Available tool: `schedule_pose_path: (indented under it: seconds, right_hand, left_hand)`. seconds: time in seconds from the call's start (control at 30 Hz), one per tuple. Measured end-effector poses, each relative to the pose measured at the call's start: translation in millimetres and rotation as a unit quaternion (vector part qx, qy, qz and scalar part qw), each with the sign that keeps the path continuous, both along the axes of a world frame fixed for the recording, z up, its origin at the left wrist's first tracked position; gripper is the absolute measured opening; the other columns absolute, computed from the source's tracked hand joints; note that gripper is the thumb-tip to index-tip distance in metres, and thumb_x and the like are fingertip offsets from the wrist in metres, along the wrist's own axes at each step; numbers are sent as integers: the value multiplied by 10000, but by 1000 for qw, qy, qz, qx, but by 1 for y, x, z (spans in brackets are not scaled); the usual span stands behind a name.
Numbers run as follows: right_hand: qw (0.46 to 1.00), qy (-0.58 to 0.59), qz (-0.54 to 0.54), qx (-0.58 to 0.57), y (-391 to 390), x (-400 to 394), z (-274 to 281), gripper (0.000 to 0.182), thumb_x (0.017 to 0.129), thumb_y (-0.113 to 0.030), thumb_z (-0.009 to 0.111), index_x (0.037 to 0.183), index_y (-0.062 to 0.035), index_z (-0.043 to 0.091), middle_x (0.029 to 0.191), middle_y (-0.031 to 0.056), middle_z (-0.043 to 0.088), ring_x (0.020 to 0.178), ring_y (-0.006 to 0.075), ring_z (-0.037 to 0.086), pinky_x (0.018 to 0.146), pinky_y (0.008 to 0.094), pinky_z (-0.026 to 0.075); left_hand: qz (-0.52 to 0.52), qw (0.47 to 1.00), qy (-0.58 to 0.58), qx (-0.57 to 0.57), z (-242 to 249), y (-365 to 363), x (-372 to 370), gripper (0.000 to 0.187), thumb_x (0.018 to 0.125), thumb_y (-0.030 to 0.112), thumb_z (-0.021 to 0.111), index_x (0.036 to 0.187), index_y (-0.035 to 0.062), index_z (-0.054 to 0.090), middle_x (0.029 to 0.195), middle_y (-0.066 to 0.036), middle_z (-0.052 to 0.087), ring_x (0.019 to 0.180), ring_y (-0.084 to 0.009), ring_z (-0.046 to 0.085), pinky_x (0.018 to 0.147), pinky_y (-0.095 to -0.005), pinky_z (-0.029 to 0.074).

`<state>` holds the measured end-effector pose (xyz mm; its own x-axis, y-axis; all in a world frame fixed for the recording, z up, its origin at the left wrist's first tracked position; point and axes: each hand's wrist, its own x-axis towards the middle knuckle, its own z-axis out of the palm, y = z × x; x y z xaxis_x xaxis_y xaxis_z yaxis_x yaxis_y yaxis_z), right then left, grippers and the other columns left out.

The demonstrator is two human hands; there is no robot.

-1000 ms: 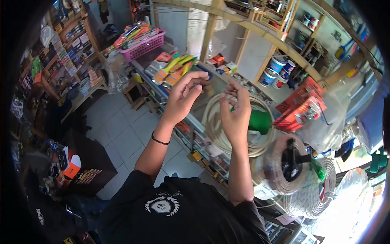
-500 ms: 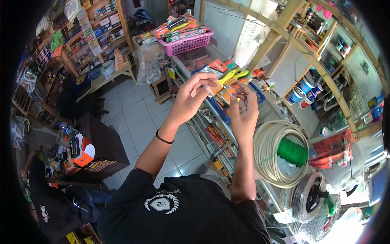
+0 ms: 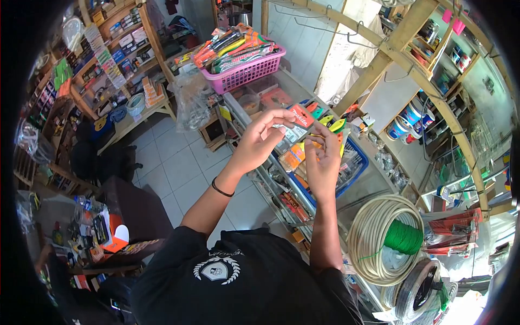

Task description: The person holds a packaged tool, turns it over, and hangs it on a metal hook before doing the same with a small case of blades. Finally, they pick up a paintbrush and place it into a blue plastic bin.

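My left hand (image 3: 261, 142) is raised over the near edge of the glass counter, its fingers bent and the thumb apart, with nothing in it. To its right, my right hand (image 3: 324, 165) is held up with loosely curled fingers and nothing visible between them. A gap separates the two hands. Behind and below them is a blue tray (image 3: 355, 190) of packaged goods. An orange-red packet (image 3: 301, 116) and a yellow-green handled item (image 3: 337, 126) show at its far side. Another orange packet (image 3: 292, 157) lies between the hands in view. My right hand hides part of the tray.
A pink basket (image 3: 244, 79) full of packaged tools stands farther along the counter. Coiled pale cable (image 3: 364, 238) with green twine (image 3: 403, 237) sits at right. A wooden frame (image 3: 406, 59) with hooks rises above. Another person's dark clothing (image 3: 70, 287) shows at lower left.
The view has shifted, so the basket, tray and cable coil sit differently in it. My right hand is slightly lower against the tray. Both hands keep their loose curl.
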<state>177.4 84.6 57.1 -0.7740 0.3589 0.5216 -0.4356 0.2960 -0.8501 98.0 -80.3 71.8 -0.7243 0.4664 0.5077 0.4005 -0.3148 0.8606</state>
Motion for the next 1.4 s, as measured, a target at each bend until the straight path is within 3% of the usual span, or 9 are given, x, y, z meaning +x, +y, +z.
schedule_pose_path:
  seconds: [0.33, 0.83, 1.1, 1.17, 1.23, 1.33, 1.37, 1.4]
  right_hand:
    - [998, -25, -62, 10, 0, -50, -18, 403, 916, 52, 656, 1316, 13, 621, 1162, 160, 614, 1004, 220, 670, 809, 336, 620]
    - [956, -108, -266, 56, -36, -92, -30, 443, 905, 40, 658, 1341, -9, 594, 1171, 176, 607, 937, 252, 676, 749, 333, 614]
    - [923, -122, -356, 77, -55, -100, -42, 445, 903, 43, 649, 1343, 0, 593, 1182, 167, 594, 973, 253, 664, 779, 335, 601]
    - [913, -150, -369, 92, -56, -98, -43, 441, 935, 11, 637, 1373, -20, 589, 1223, 151, 596, 1035, 223, 673, 848, 331, 596]
    - [905, -146, -386, 102, -61, -98, -42, 448, 937, 6, 637, 1381, -16, 580, 1218, 162, 599, 1022, 233, 674, 836, 331, 593]
    - [893, -170, -400, 115, -63, -97, -44, 455, 937, -13, 643, 1386, -5, 569, 1208, 184, 603, 987, 251, 673, 811, 343, 584]
    - [889, -182, -402, 118, -63, -96, -47, 457, 937, -21, 646, 1387, -1, 565, 1204, 192, 604, 973, 258, 672, 801, 350, 580]
    - [887, -191, -400, 127, -63, -97, -50, 486, 923, -28, 653, 1395, 9, 547, 1183, 212, 594, 1003, 316, 648, 838, 401, 558]
  left_hand:
    - [-67, 996, -52, -19, -29, 16, -77, 304, 1039, 63, 568, 1333, -15, 577, 1274, -82, 642, 1176, -139, 613, 991, -293, 496]
    - [-230, 964, -125, -50, -48, 18, -166, 284, 1029, 39, 552, 1299, -39, 597, 1223, -92, 664, 1162, -143, 625, 1021, -305, 512]
    - [-271, 959, -66, -55, -72, 25, -186, 298, 1020, -35, 514, 1309, -39, 588, 1262, -91, 645, 1175, -145, 627, 1019, -299, 504]
    - [-270, 960, -59, -47, -75, 26, -187, 294, 1018, -35, 520, 1304, -29, 591, 1248, -88, 644, 1155, -136, 628, 990, -288, 507]
    - [-260, 963, -57, -36, -81, 27, -186, 296, 1013, -31, 534, 1303, -15, 593, 1222, -85, 643, 1111, -124, 631, 938, -272, 513]
    - [-176, 980, 26, -83, -84, 25, -190, 327, 951, -57, 555, 1271, -9, 600, 1173, -90, 619, 1026, -160, 637, 868, -312, 537]
    - [-133, 984, 60, -100, -83, 24, -190, 327, 945, -15, 617, 1271, -9, 597, 1137, -107, 595, 923, -168, 625, 785, -317, 535]
    - [-115, 983, 66, -125, -87, 23, -187, 329, 946, 1, 636, 1271, -12, 594, 1133, -108, 594, 909, -168, 623, 774, -314, 533]
